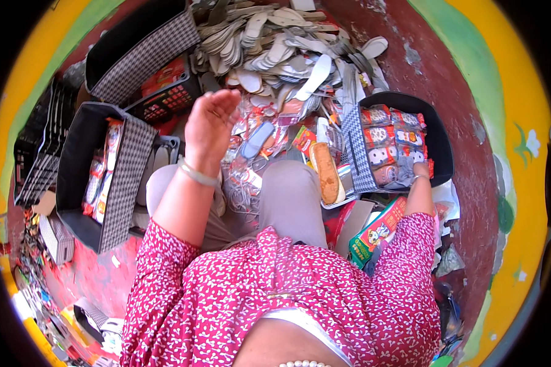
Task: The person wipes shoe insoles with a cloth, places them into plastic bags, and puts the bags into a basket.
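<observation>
Sitting: I am on the floor with my grey-trousered knees (288, 196) drawn up, looking straight down at my lap.
Left hand: my left hand (209, 125) is raised above my left knee, palm up, fingers loosely curved; this grip is open and has hold of nothing.
Left wrist: a pale bangle (196, 174) sits on it, just above the pink flowered sleeve (165, 263).
Right hand: my right hand (417, 170) reaches into the black fabric bin (438, 147) at my right; the fingers are hidden among the packets, so I cannot tell how far this grip is closed or whether it has hold of anything.
Packets in right bin: red and white printed packets (389, 137) stand in rows inside it, touching one another, right beside my right hand.
Loose packets: clear-wrapped small packets (257, 147) lie in a heap between my knees and just beyond my left hand.
Insoles: a pile of pale shoe insoles (275, 49) lies on the floor further out, well beyond both hands.
Left bin: a black bin with a checked flap (125, 177) stands beside my left knee, packets upright inside.
Brown insole: one tan insole (326, 172) lies on a tray against my right knee.
Green pack: a green printed pack (376, 235) rests under my right forearm.
</observation>
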The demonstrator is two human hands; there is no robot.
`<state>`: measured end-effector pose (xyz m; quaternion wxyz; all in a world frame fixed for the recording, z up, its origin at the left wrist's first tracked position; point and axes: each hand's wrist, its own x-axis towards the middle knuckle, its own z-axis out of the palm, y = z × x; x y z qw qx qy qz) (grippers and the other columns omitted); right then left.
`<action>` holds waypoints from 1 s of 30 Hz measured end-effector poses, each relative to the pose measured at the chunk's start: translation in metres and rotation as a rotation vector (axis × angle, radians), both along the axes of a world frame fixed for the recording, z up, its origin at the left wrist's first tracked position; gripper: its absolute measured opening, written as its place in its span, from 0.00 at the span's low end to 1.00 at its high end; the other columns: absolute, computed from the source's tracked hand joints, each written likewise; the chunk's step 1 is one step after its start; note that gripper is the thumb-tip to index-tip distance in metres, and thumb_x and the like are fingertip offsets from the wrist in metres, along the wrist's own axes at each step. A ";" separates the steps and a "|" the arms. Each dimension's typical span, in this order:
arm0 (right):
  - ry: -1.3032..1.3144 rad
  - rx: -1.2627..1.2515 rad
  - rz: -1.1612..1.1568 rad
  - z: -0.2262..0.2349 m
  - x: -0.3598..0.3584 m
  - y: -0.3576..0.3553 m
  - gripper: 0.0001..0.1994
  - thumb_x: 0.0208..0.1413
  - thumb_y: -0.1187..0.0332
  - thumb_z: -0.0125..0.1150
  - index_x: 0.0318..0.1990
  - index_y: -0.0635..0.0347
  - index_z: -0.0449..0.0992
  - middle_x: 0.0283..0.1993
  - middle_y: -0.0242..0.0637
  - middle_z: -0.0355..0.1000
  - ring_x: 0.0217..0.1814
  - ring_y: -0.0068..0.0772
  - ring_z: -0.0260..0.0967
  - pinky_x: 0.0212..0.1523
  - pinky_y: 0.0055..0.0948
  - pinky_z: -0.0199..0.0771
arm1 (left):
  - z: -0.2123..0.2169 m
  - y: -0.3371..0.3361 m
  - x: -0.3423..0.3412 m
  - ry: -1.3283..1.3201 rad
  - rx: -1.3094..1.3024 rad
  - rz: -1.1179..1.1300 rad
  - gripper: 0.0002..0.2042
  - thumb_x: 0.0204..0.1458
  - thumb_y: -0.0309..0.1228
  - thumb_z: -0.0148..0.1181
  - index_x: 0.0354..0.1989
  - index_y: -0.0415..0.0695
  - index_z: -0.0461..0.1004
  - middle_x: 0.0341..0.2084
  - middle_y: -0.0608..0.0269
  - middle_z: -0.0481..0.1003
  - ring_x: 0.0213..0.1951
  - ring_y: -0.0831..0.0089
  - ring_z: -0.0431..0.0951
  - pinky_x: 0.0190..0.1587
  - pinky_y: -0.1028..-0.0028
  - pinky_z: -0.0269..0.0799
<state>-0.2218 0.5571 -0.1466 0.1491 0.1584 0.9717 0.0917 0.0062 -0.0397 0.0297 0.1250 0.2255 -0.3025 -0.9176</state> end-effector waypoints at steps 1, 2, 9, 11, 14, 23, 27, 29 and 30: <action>0.046 -0.088 0.054 0.006 -0.004 0.006 0.18 0.53 0.62 0.52 0.43 0.70 0.75 0.46 0.51 0.73 0.49 0.47 0.71 0.49 0.36 0.70 | 0.001 -0.011 0.000 0.003 0.032 0.071 0.15 0.57 0.38 0.43 0.34 0.42 0.74 0.39 0.56 0.77 0.47 0.66 0.73 0.49 0.68 0.64; 0.106 -0.278 0.048 0.010 -0.005 0.010 0.18 0.53 0.62 0.52 0.42 0.70 0.75 0.45 0.51 0.73 0.49 0.47 0.72 0.49 0.36 0.70 | 0.002 -0.021 -0.001 0.007 0.065 0.136 0.15 0.57 0.38 0.43 0.31 0.42 0.74 0.39 0.55 0.77 0.46 0.65 0.73 0.49 0.67 0.65; 0.223 -1.654 -0.142 0.171 0.073 -0.161 0.11 0.55 0.69 0.53 0.41 0.66 0.76 0.36 0.34 0.74 0.34 0.25 0.71 0.38 0.23 0.70 | 0.006 -0.071 0.019 0.092 0.208 0.407 0.17 0.56 0.38 0.45 0.18 0.45 0.68 0.35 0.50 0.77 0.44 0.59 0.74 0.47 0.66 0.65; 0.188 -1.659 0.020 0.202 0.095 -0.202 0.11 0.57 0.68 0.52 0.42 0.66 0.75 0.35 0.34 0.74 0.33 0.24 0.72 0.36 0.22 0.71 | 0.006 -0.080 0.017 0.099 0.217 0.445 0.17 0.56 0.38 0.45 0.16 0.46 0.65 0.33 0.50 0.77 0.41 0.60 0.75 0.45 0.65 0.65; 0.091 -1.774 0.137 0.244 0.137 -0.274 0.12 0.57 0.66 0.54 0.43 0.66 0.74 0.33 0.34 0.74 0.32 0.21 0.71 0.34 0.19 0.71 | -0.003 -0.097 0.019 0.091 0.216 0.519 0.15 0.57 0.36 0.43 0.18 0.45 0.64 0.36 0.48 0.77 0.44 0.59 0.74 0.46 0.63 0.66; -0.078 -2.267 0.181 0.252 0.174 -0.394 0.13 0.56 0.66 0.54 0.43 0.67 0.74 0.33 0.35 0.73 0.33 0.24 0.71 0.35 0.22 0.72 | -0.006 -0.114 0.015 -0.063 0.295 0.522 0.10 0.55 0.33 0.40 0.30 0.42 0.67 0.37 0.54 0.76 0.43 0.60 0.73 0.47 0.62 0.65; -0.134 -2.535 0.129 0.217 0.159 -0.427 0.15 0.54 0.63 0.53 0.42 0.67 0.73 0.32 0.37 0.73 0.32 0.31 0.71 0.35 0.30 0.74 | -0.033 -0.118 -0.003 -0.202 0.174 0.445 0.10 0.55 0.32 0.40 0.36 0.42 0.68 0.37 0.56 0.75 0.42 0.63 0.73 0.47 0.64 0.64; -0.193 -2.621 0.145 0.202 0.140 -0.432 0.12 0.54 0.63 0.50 0.33 0.63 0.73 0.26 0.36 0.69 0.27 0.30 0.67 0.30 0.30 0.71 | -0.056 -0.106 -0.017 -0.314 0.031 0.371 0.10 0.55 0.33 0.41 0.36 0.43 0.69 0.35 0.59 0.75 0.40 0.67 0.74 0.45 0.67 0.65; -0.247 -2.638 0.177 0.184 0.119 -0.428 0.12 0.54 0.63 0.49 0.29 0.62 0.71 0.24 0.35 0.67 0.24 0.29 0.64 0.27 0.29 0.69 | -0.081 -0.103 -0.022 -0.349 -0.084 0.301 0.09 0.55 0.34 0.42 0.36 0.45 0.69 0.32 0.62 0.76 0.35 0.71 0.74 0.39 0.70 0.67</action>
